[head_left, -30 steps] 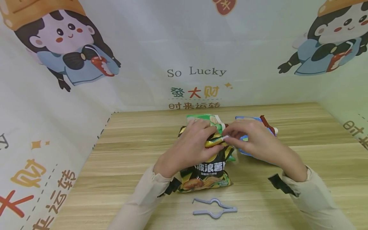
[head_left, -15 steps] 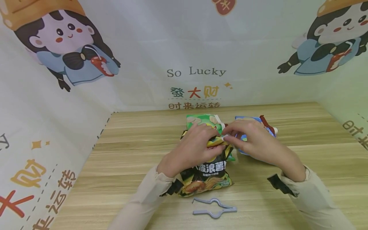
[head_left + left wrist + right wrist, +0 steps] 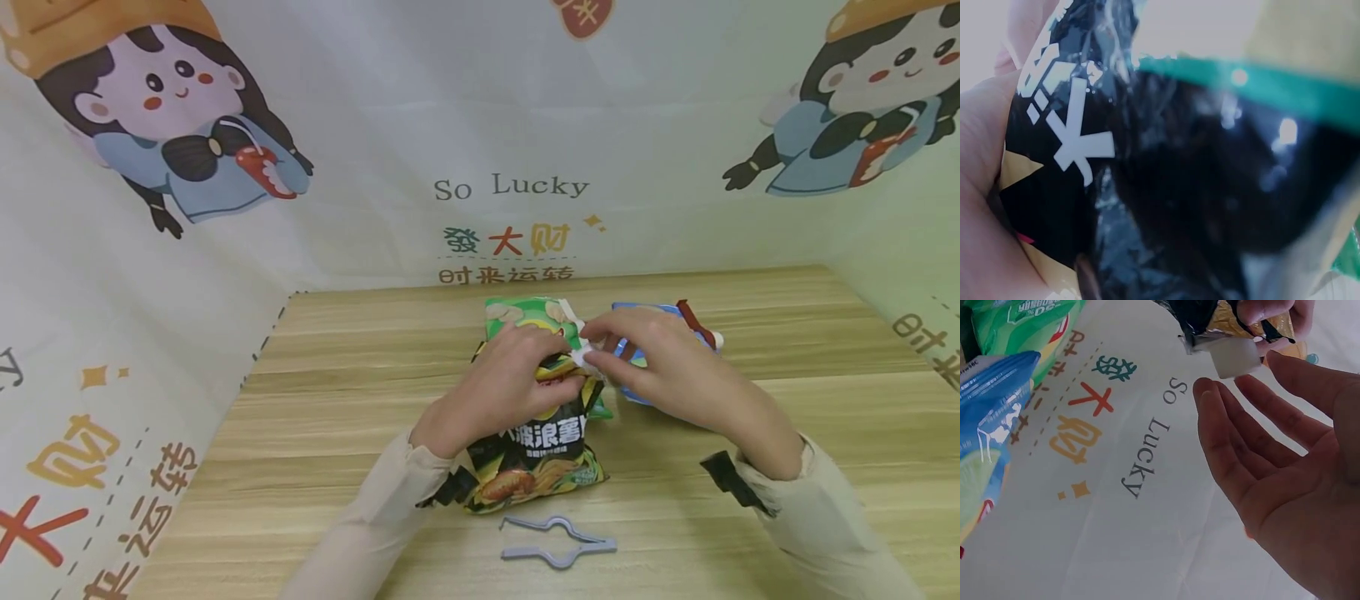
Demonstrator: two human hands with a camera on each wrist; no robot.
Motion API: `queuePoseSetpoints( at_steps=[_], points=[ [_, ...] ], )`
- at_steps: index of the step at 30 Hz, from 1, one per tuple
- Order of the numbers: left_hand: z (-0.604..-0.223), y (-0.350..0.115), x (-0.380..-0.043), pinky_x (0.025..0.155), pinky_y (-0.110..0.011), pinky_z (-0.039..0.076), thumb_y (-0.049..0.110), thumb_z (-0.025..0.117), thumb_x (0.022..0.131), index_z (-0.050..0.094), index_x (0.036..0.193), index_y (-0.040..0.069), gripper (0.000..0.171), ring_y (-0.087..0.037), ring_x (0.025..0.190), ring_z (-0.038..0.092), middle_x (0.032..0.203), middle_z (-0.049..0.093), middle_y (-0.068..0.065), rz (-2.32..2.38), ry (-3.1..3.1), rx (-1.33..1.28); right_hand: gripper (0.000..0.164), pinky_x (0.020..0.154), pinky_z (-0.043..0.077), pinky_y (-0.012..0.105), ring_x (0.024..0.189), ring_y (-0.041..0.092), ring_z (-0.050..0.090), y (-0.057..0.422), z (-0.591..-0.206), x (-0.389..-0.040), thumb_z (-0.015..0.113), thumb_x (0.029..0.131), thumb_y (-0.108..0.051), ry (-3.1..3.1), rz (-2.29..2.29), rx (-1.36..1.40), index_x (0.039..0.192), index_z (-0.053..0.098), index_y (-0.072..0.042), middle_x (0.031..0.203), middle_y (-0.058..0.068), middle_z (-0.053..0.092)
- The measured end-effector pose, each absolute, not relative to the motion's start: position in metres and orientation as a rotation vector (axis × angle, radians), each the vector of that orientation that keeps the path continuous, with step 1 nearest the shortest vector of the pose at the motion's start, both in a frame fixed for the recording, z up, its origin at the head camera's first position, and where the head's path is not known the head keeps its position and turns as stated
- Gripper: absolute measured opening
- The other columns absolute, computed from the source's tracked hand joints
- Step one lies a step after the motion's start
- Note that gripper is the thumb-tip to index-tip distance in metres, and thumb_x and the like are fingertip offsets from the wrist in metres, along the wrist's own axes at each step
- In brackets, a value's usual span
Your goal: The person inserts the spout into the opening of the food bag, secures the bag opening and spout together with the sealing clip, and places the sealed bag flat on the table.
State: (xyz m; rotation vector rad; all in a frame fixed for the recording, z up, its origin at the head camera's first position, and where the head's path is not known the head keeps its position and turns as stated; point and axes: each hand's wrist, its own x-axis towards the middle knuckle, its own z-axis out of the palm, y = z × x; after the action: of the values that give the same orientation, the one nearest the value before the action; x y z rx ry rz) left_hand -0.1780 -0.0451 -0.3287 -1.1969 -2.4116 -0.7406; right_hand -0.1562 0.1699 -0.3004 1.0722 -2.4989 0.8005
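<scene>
My left hand (image 3: 498, 379) grips the rolled-down top of a black and yellow potato chip bag (image 3: 546, 446), which stands upright in the head view. At the right end of the fold juts a white blocky piece (image 3: 581, 358); what it belongs to is hidden by the hand. Beside that piece is my right hand (image 3: 675, 375), thumb and fingertips close to it. The right wrist view shows the right fingers (image 3: 1222, 444) spread apart just below the white block (image 3: 1235, 357). Black foil fills most of the left wrist view, with the left hand along its edge.
A green chip bag (image 3: 517, 310) with a white clip (image 3: 570, 312) lies behind the black one. Behind my right hand lies a blue bag (image 3: 637, 393) with a dark red clip (image 3: 696, 323). A spread lavender clip (image 3: 597, 547) rests on the wooden table (image 3: 337, 358) in front.
The chip bag has shifted slightly toward the front. My right thumb and fingertips have parted, and more of the white piece shows between the hands.
</scene>
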Motion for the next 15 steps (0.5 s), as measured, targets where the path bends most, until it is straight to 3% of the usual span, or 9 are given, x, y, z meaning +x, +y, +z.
queuePoseSetpoints(
  at_steps=[5, 15],
  points=[
    [-0.326, -0.048, -0.182, 0.062, -0.028, 0.035, 0.021, 0.070, 0.088, 0.063, 0.075, 0.016, 0.016, -0.007, 0.058, 0.044, 0.061, 0.049, 0.009, -0.723, -2.395, -1.219, 0.016, 0.071, 0.052, 0.032, 0.085, 0.009, 0.061, 0.170, -0.299, -0.147, 0.071, 0.093, -0.013, -2.467, 0.691, 1.026, 0.108, 0.067, -0.010, 0.093, -0.006, 0.065],
    [-0.327, -0.056, -0.182, 0.063, -0.026, 0.034, 0.024, 0.069, 0.088, 0.063, 0.074, 0.017, 0.017, -0.009, 0.059, 0.042, 0.060, 0.046, 0.009, -0.654, -2.426, -1.196, 0.019, 0.066, 0.053, 0.023, 0.081, 0.007, 0.062, 0.172, -0.326, -0.112, 0.076, 0.087, -0.008, -2.440, 0.640, 1.161, 0.099, 0.063, -0.015, 0.092, -0.006, 0.062]
  ],
)
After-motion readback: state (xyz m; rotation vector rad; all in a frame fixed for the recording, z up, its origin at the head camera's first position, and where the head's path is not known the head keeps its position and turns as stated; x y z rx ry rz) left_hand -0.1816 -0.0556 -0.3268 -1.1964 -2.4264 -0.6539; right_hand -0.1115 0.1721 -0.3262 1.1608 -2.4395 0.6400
